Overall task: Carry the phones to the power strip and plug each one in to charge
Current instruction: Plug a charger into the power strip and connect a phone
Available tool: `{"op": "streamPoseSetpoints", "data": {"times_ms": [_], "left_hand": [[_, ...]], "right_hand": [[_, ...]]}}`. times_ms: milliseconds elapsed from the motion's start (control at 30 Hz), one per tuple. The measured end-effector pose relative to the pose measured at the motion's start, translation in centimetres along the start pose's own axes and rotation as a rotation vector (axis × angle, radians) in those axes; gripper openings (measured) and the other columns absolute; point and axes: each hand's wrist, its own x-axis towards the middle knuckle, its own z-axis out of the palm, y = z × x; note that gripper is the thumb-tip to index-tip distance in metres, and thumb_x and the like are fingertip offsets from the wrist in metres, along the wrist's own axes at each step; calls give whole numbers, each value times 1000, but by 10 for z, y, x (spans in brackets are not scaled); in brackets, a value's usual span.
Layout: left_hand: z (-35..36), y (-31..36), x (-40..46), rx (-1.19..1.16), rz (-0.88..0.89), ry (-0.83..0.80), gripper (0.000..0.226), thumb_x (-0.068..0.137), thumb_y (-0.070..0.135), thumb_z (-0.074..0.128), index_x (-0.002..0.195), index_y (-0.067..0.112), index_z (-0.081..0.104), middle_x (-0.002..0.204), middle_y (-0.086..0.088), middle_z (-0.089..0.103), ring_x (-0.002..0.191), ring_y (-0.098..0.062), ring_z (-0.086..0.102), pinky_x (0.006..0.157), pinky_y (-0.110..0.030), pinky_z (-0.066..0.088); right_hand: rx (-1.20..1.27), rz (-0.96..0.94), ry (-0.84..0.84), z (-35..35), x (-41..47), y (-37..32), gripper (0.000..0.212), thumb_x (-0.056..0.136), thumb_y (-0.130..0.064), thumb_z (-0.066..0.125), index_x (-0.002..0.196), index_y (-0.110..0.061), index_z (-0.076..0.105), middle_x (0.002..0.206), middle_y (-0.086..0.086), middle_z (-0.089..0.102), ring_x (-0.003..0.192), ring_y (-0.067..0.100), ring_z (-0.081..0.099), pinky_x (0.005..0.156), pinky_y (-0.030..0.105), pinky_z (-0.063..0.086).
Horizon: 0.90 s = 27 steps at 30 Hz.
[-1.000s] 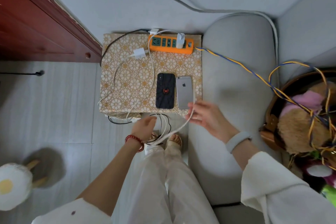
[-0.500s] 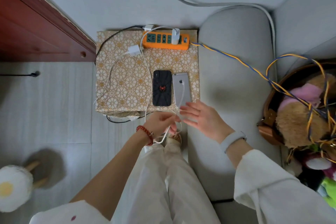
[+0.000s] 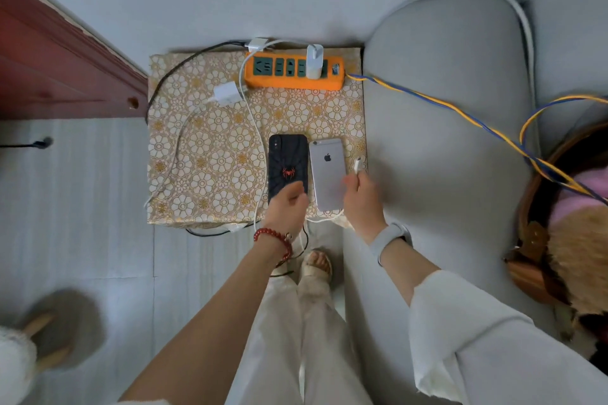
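Note:
Two phones lie face down side by side on a floral-patterned stand: a black phone with a red spider mark and a silver phone. My left hand rests on the black phone's near end. My right hand pinches the plug end of a white charging cable just right of the silver phone. An orange power strip sits at the stand's far edge with a white charger plugged in. A second white charger lies loose on the stand.
A grey sofa arm borders the stand on the right. A blue-and-yellow cord runs from the strip to a basket of plush toys. A red wooden cabinet stands at the left. My feet are below the stand.
Both hands rose from below the stand's near edge. The right hand now holds the cable's plug end up beside the silver phone; the left hand let the cable go and landed on the black phone.

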Motion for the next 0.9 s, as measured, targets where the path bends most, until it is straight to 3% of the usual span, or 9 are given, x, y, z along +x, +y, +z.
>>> {"op": "streamPoseSetpoints", "data": {"times_ms": [100,200,300,433,567,600,700,800,900], "left_hand": [[17,9,25,-67,-9,3,25,88,7,41,83,24,58,74,7,51,66,-7,44,63,-23,39],[38,9,37,-1,-41,-33,30,87,2,38,114,4,51,103,-19,59,86,-29,57,68,-31,46],[47,9,43,58,-86,22,36,87,6,40,123,2,41,120,-20,52,97,-33,56,75,-33,46],[41,8,52,-31,-117,69,26,87,14,44,107,-1,53,91,-11,52,79,-23,49,66,-29,43],[28,11,51,-163,-195,13,15,87,6,48,95,0,58,83,-14,58,77,-26,57,81,-47,51],[25,12,50,-234,-226,-16,18,88,4,47,100,-3,57,80,-13,59,73,-26,58,78,-45,52],[15,18,47,-455,-274,-68,16,90,2,44,103,-2,53,80,-9,60,71,-20,60,67,-36,54],[5,26,45,-604,-281,-13,11,91,2,44,97,2,52,81,-8,61,72,-20,60,69,-37,53],[-3,33,44,-667,-267,33,15,90,2,44,104,0,51,82,-9,61,72,-21,60,65,-36,56]], "right_hand": [[38,-31,37,11,12,7,24,97,-10,32,91,-1,53,88,14,50,82,22,43,67,28,28],[93,2,13,18,14,15,29,98,-11,30,93,3,55,88,9,51,82,21,44,62,22,25],[188,74,10,16,18,17,25,97,-13,31,85,-9,52,87,8,55,80,21,49,63,24,33],[241,154,-4,5,23,16,23,96,-13,33,84,-11,53,85,6,56,83,22,51,73,27,37],[264,133,-24,-6,10,18,26,94,-15,39,84,0,58,83,23,60,81,38,53,74,42,46],[238,105,-2,-10,2,18,26,93,-15,41,81,0,58,79,22,60,77,38,52,71,37,48],[147,15,2,-18,-24,18,27,96,-22,40,71,-15,49,61,1,46,57,12,45,46,9,33],[118,-5,-114,-19,-51,17,30,97,-30,31,89,-18,57,79,-10,53,63,-12,51,57,1,34],[81,10,-135,-19,-61,16,27,96,-28,35,92,-20,60,93,-6,66,71,-2,54,68,17,35]]}}
